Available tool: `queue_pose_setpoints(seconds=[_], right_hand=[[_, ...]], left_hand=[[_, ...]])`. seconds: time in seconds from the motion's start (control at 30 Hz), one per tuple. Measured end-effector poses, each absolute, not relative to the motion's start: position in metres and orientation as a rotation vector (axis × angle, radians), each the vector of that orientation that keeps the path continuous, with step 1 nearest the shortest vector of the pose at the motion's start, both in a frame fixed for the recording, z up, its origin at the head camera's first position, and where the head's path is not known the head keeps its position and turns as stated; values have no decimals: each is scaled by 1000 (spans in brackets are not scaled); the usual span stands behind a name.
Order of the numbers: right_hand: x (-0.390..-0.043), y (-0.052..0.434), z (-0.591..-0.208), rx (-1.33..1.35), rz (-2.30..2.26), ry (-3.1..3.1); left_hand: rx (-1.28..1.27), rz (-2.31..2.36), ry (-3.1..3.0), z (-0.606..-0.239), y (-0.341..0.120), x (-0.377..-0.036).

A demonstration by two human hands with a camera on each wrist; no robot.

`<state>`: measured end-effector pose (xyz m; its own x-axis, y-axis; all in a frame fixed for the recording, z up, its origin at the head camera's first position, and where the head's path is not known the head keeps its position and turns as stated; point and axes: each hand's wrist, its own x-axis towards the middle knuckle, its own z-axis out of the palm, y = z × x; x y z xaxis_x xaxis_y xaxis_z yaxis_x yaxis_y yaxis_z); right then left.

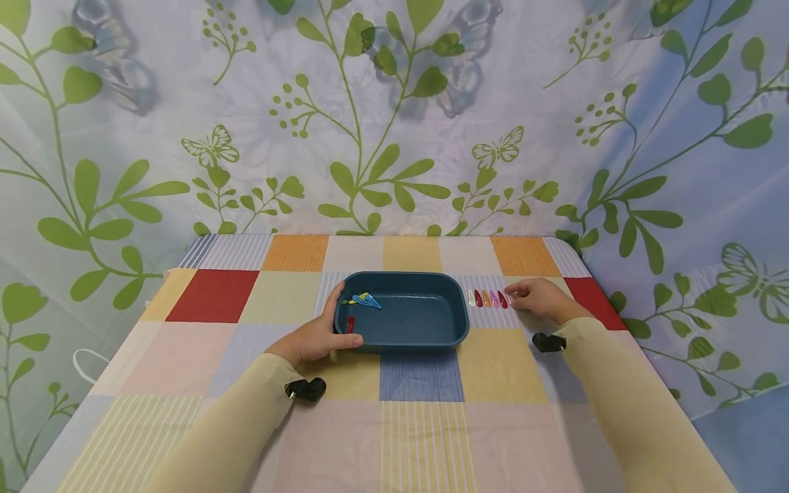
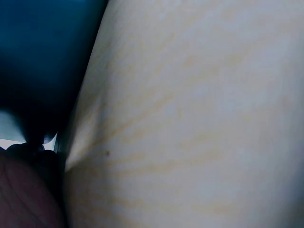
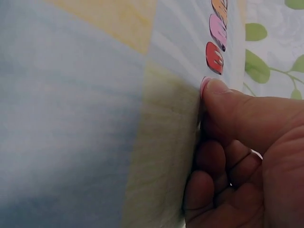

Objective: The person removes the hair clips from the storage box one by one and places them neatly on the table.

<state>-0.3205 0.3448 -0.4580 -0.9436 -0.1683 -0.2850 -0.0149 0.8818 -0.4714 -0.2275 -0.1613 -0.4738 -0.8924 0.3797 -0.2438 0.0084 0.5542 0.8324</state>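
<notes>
the right hand (image 1: pixel 537 298) rests on the counter (image 1: pixel 185 383), just right of a row of hair clips (image 1: pixel 487 298). its fingers are curled, and its thumb and a fingertip pinch a pink clip (image 3: pixel 204 86) at the right end of the row. in the right wrist view only the tip of that pink clip shows past the thumb. next to it lie a red clip (image 3: pixel 214 58), a light pink clip (image 3: pixel 218 31) and an orange clip (image 3: pixel 220 6).

in the head view the row holds five clips free of the hand: white, dark red, orange, pink and red. they lie side by side, close but apart, between the hand and the blue tray (image 1: pixel 456 322).

the left hand (image 1: pixel 317 335) holds the left edge of the blue tray. its thumb curls over the rim and its fingers lie along the outside wall. the left wrist view is filled by the sleeve and a dark blue bit of the tray, so it shows no fingers.

inside the tray are three or four clips: blue clips (image 1: pixel 368 300) with a bit of yellow near the back left corner, and one red clip (image 1: pixel 351 323) by the left wall, close to the thumb. most of the tray floor is bare.

the tray sits in the middle of the counter, well away from every edge. there is wide open cloth in front of it and on both sides. a leafy curtain (image 1: pixel 394 116) hangs behind the back edge.
</notes>
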Motion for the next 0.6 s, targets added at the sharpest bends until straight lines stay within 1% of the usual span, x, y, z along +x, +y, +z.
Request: queue_pose_setpoints(seconds=[0.6], right_hand=[[-322,345,-458,-74,-720,2690]], left_hand=[[333,1281,2395,-474,-161,-226]])
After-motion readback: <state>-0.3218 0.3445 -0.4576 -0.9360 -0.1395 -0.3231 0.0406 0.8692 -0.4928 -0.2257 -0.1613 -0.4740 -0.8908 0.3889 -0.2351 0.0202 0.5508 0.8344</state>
